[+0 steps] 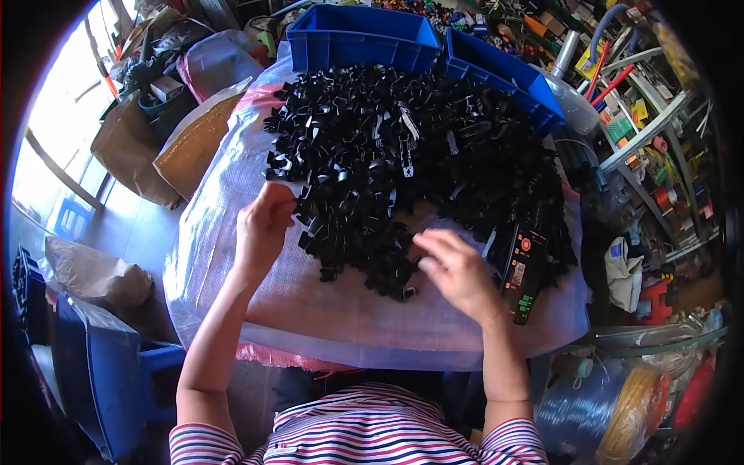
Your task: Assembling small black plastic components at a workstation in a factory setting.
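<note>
A wide heap of small black plastic pieces [349,155], shaped like clips, covers the middle of a white woven sheet [341,333]. At the heap's left edge is my left hand [266,221], its fingers curled together; what they hold, if anything, is hidden. My right hand [457,267] hovers at the near side of the heap, by a small cluster of black pieces [391,271]. Its fingers reach out with the thumb apart, and nothing shows between them. Right of that hand, a phone with a lit dark screen [525,271] leans at the heap's edge.
Two blue plastic bins, one at the back [360,46] and another at the back right [504,74], border the heap. Sacks [139,147] stand on the left floor. A cluttered metal rack [643,139] is at right, above a wrapped spool [597,411]. A blue stool [159,380] is lower left.
</note>
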The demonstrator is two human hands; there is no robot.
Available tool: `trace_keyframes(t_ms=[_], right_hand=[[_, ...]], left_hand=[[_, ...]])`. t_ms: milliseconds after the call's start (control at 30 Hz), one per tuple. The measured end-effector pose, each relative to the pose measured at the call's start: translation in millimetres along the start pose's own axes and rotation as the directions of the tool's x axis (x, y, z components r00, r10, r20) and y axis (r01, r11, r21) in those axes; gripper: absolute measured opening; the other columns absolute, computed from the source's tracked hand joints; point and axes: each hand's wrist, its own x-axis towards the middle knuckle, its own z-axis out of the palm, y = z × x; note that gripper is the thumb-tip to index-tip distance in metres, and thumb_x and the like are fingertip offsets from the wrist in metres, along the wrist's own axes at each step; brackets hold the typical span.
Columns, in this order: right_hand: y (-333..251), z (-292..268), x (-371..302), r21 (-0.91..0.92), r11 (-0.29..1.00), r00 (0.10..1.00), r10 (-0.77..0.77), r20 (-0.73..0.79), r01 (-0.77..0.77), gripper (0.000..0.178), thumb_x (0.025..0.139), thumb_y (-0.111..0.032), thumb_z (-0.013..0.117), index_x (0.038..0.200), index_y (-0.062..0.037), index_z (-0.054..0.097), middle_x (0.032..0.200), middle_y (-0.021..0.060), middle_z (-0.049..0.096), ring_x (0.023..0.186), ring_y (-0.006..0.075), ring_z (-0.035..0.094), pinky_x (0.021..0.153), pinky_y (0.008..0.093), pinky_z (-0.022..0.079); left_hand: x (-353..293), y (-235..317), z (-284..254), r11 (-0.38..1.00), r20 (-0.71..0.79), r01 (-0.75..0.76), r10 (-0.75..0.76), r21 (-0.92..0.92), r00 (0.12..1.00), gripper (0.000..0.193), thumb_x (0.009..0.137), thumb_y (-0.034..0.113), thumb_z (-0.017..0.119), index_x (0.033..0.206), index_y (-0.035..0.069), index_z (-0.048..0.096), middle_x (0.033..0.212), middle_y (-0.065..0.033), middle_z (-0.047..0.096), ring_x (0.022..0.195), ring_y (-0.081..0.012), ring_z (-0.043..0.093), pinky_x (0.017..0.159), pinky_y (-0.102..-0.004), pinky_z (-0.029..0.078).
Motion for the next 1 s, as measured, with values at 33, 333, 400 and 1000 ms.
trace_keyframes(t_ms=[33, 333, 400, 1000], right_hand=[[6.4, -6.0, 8.8, -0.103, 0.990, 0.990, -0.103, -0.097, 0.093, 0.026, 0.079, -0.001, 0.056, 0.104, 0.0007, 0.058, 0.106, 0.0154, 0.057, 0.095, 0.0324, 0.055, 0.082, 0.0343, 0.046], [38.4, -3.3, 57.8, -0.768, 0.639, 0.993, -0.105, -0.049, 0.030, 0.006, 0.074, -0.001, 0.051, 0.072, -0.0031, 0.056, 0.081, 0.0095, 0.053, 0.086, 0.0265, 0.050, 0.073, 0.0353, 0.046], [41.3, -7.6, 57.1, -0.676, 0.736, 0.989, -0.124, -0.080, 0.037, 0.015, 0.067, -0.001, 0.065, 0.080, -0.0026, 0.057, 0.083, 0.0085, 0.054, 0.085, 0.0272, 0.050, 0.073, 0.0356, 0.044], [-79.3, 31.0, -24.4, 0.285, 0.953, 0.950, 0.183, -0.254, -0.107, 0.019, 0.091, -0.017, 0.051, 0.100, 0.0002, 0.053, 0.075, 0.0062, 0.056, 0.065, 0.0126, 0.052, 0.060, 0.0250, 0.043]], left_hand=[[-6.7, 6.4, -2.9, 0.993, 0.008, 0.084, -0.083, -0.085, 0.996, 0.008, 0.083, 0.000, 0.054, 0.089, 0.004, 0.057, 0.070, -0.0054, 0.060, 0.062, -0.0108, 0.058, 0.057, -0.0243, 0.046], [-28.0, 24.9, -0.2, 0.381, 0.505, 0.559, -0.241, -0.736, 0.829, 0.012, 0.085, 0.010, 0.060, 0.095, 0.007, 0.063, 0.078, 0.0000, 0.061, 0.066, -0.0076, 0.058, 0.060, -0.0220, 0.047], [-30.4, 27.7, 6.1, 0.275, 0.556, 0.603, -0.233, -0.749, 0.798, 0.014, 0.086, 0.009, 0.058, 0.099, 0.006, 0.063, 0.079, -0.0006, 0.062, 0.066, -0.0078, 0.057, 0.061, -0.0219, 0.047], [-50.2, 53.9, 38.1, 0.385, 0.521, 0.537, -0.155, -0.751, 0.839, 0.014, 0.087, 0.015, 0.059, 0.093, 0.004, 0.057, 0.075, -0.0043, 0.060, 0.058, -0.0105, 0.058, 0.052, -0.0226, 0.047]])
